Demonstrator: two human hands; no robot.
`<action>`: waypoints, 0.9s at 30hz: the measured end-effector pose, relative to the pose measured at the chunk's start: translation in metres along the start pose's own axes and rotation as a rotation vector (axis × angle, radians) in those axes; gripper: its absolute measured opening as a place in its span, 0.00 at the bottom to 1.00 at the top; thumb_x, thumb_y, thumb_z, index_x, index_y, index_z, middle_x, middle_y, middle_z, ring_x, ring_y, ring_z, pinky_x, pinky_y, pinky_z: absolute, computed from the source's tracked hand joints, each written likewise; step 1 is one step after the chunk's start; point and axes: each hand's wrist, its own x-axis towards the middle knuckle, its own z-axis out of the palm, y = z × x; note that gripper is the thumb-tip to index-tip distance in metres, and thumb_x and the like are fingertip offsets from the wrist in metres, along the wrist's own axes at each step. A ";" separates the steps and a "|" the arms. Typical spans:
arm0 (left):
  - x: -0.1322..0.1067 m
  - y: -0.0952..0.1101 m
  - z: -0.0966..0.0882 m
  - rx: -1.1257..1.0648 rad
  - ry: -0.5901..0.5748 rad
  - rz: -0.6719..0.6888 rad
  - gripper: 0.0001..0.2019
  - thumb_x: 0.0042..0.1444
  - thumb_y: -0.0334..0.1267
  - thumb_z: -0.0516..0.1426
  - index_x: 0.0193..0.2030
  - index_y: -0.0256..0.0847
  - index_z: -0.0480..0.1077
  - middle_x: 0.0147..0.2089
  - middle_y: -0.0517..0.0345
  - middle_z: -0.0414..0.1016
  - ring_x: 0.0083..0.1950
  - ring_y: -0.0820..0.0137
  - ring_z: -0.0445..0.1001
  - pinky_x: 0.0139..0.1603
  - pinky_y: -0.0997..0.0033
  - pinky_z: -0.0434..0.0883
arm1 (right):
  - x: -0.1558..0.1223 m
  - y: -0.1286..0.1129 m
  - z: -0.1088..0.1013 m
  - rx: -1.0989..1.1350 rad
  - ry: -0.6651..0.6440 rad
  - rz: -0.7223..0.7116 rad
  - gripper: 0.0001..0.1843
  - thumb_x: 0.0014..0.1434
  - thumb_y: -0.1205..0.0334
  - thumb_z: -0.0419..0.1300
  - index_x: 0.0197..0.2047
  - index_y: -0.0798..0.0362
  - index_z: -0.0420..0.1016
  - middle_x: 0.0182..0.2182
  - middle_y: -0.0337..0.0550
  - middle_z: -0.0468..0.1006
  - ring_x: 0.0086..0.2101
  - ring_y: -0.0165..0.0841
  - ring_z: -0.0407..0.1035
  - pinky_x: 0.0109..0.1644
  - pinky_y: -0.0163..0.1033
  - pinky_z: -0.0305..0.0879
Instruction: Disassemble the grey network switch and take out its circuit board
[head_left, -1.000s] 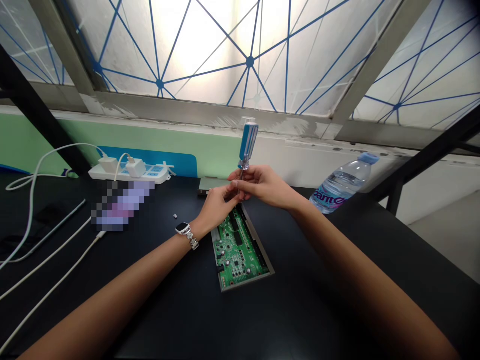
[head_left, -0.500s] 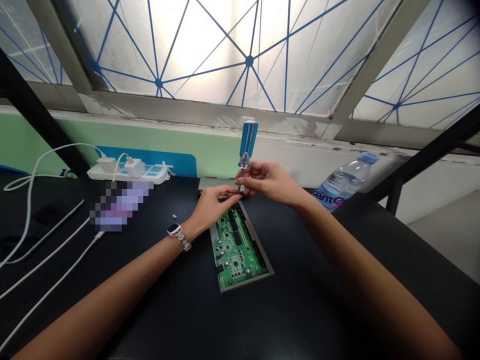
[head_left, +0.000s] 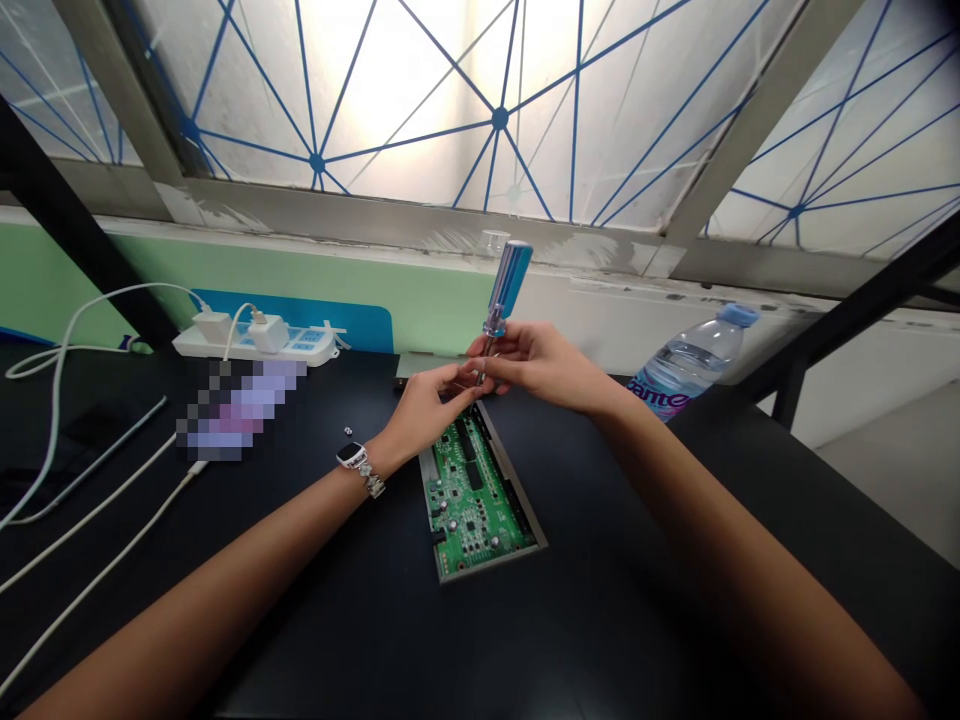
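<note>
A screwdriver [head_left: 511,285] with a clear-and-blue handle stands over the far end of a green circuit board [head_left: 476,490] in a metal frame, its handle leaning right. My right hand [head_left: 536,362] pinches the shaft just below the handle. Close by on the left, my left hand [head_left: 431,405] has thumb and fingers drawn together around the screwdriver's lower end. Whatever those fingertips hold is hidden, and so is the tip. A watch [head_left: 351,455] with a metal band is on the left wrist.
Behind the hands lies a flat grey metal piece [head_left: 420,368]. A few tiny metal parts [head_left: 348,431] rest left of the board. A water bottle [head_left: 686,360] leans at the right. A power strip [head_left: 315,347], white cables [head_left: 97,530] and a blurred-out phone [head_left: 247,410] occupy the left.
The screwdriver's handle has tipped to the right in my right hand. My left hand stays almost where it was, and the board has not moved.
</note>
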 end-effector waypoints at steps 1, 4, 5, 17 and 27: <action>0.001 0.001 0.001 -0.010 -0.013 0.002 0.13 0.66 0.44 0.60 0.47 0.37 0.79 0.45 0.49 0.85 0.47 0.59 0.83 0.49 0.61 0.78 | 0.000 0.000 0.001 0.008 0.000 0.008 0.10 0.60 0.61 0.68 0.44 0.55 0.78 0.35 0.45 0.83 0.31 0.31 0.78 0.32 0.34 0.75; 0.002 0.000 0.003 -0.037 -0.034 -0.007 0.14 0.67 0.45 0.59 0.47 0.36 0.79 0.45 0.48 0.84 0.47 0.59 0.83 0.49 0.62 0.77 | 0.001 0.002 0.003 0.030 0.014 0.013 0.10 0.61 0.61 0.68 0.44 0.56 0.77 0.35 0.46 0.83 0.30 0.30 0.77 0.31 0.34 0.75; 0.002 0.000 0.004 -0.043 -0.036 -0.014 0.14 0.67 0.45 0.59 0.46 0.35 0.79 0.44 0.48 0.84 0.47 0.59 0.83 0.48 0.62 0.77 | 0.002 0.003 0.004 0.037 0.016 0.009 0.10 0.61 0.61 0.68 0.44 0.56 0.77 0.34 0.45 0.83 0.29 0.30 0.77 0.31 0.34 0.75; -0.002 -0.001 -0.001 -0.099 -0.004 -0.032 0.10 0.63 0.40 0.63 0.46 0.37 0.80 0.46 0.50 0.86 0.49 0.60 0.84 0.54 0.61 0.79 | 0.004 0.009 0.002 -0.085 0.126 0.015 0.12 0.54 0.58 0.72 0.32 0.54 0.74 0.24 0.39 0.79 0.26 0.31 0.74 0.28 0.35 0.69; -0.002 -0.002 -0.005 -0.036 0.017 -0.041 0.10 0.62 0.41 0.63 0.44 0.37 0.79 0.44 0.49 0.85 0.47 0.60 0.84 0.51 0.60 0.80 | 0.001 0.002 0.001 -0.069 0.072 0.010 0.06 0.57 0.64 0.68 0.34 0.55 0.76 0.27 0.40 0.79 0.27 0.29 0.74 0.29 0.34 0.68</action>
